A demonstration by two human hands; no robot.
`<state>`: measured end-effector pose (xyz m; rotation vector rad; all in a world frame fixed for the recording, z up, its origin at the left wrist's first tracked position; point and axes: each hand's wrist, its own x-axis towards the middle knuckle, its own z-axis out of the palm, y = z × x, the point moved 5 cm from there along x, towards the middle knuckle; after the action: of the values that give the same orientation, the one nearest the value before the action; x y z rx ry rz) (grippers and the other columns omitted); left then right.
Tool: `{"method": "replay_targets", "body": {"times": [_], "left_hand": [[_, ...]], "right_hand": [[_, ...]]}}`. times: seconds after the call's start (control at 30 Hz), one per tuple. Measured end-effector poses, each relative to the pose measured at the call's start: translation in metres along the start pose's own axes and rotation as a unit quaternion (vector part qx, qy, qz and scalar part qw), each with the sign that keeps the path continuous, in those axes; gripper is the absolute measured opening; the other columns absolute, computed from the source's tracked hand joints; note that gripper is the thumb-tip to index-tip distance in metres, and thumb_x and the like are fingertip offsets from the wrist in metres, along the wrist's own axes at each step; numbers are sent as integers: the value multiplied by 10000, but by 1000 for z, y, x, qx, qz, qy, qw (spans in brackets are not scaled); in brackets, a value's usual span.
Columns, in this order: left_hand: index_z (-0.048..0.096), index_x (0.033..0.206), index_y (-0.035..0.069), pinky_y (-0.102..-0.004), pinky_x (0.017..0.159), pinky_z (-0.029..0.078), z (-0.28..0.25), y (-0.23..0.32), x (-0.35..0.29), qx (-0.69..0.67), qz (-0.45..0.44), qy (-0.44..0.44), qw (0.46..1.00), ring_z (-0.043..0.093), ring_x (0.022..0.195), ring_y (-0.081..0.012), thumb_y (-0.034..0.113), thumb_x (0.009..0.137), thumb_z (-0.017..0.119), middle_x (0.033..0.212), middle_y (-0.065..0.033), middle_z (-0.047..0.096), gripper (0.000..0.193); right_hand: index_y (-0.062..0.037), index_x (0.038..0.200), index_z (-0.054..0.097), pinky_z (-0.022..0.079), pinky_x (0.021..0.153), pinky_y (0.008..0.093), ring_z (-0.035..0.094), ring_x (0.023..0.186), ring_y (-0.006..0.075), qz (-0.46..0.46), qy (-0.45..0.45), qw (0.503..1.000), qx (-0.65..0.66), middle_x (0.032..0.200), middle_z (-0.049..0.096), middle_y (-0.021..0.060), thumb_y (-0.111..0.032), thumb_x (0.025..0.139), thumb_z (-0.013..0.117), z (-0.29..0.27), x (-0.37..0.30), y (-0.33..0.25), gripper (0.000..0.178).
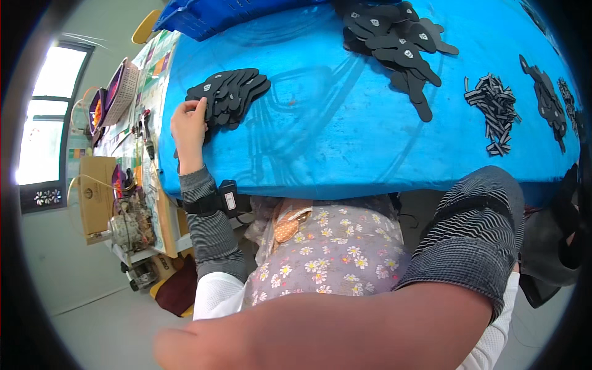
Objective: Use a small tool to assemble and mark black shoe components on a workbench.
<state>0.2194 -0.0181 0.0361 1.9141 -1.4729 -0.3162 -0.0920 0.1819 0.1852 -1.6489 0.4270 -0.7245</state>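
My left hand (190, 126) is at the left part of the table, over the left edge of a fanned stack of black flat cut pieces (231, 92). These have rounded ends, and some carry a small white print. Its thumb and fingers are drawn together at the edge of a piece; the fingertips are partly hidden. My right arm is bent up, with its striped sleeve (475, 228) rising beside the table's front edge. Very near the camera, my right hand (320, 333) stretches blurred across the bottom of the view. Its fingers cannot be made out.
A blue cloth (308, 148) covers the table. On it lie a larger heap of black pieces (394, 46), short striped strips (493, 111) and more black pieces (546, 102) to the right. A blue crate (228, 15) stands at the back. Left is a side table with a basket (120, 92).
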Motion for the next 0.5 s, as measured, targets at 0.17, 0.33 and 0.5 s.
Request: {"method": "replay_targets", "body": {"times": [0.17, 0.33, 0.5], "left_hand": [[524, 1097, 23, -412, 632, 444, 6, 35, -19, 189, 33, 98, 976, 606, 681, -321, 384, 812, 609, 627, -134, 601, 468], [574, 1054, 66, -386, 597, 448, 22, 103, -47, 83, 77, 2, 994, 613, 653, -289, 363, 815, 605, 635, -100, 604, 382], [601, 1022, 52, -362, 641, 468, 96, 184, -87, 8, 420, -200, 885, 589, 698, -267, 228, 796, 638, 752, -100, 610, 289]], "right_hand": [[-41, 1117, 479, 462, 651, 351, 550, 822, 258, 2, -131, 988, 81, 911, 537, 106, -268, 873, 552, -13, -1, 8, 342], [28, 942, 560, 465, 630, 346, 554, 730, 283, -48, -54, 959, 273, 799, 564, 128, -130, 841, 586, -35, 2, 10, 189], [-11, 710, 497, 322, 514, 250, 441, 580, 99, 104, 268, 956, -53, 645, 496, 23, 24, 771, 615, -76, -60, 41, 137]]}}
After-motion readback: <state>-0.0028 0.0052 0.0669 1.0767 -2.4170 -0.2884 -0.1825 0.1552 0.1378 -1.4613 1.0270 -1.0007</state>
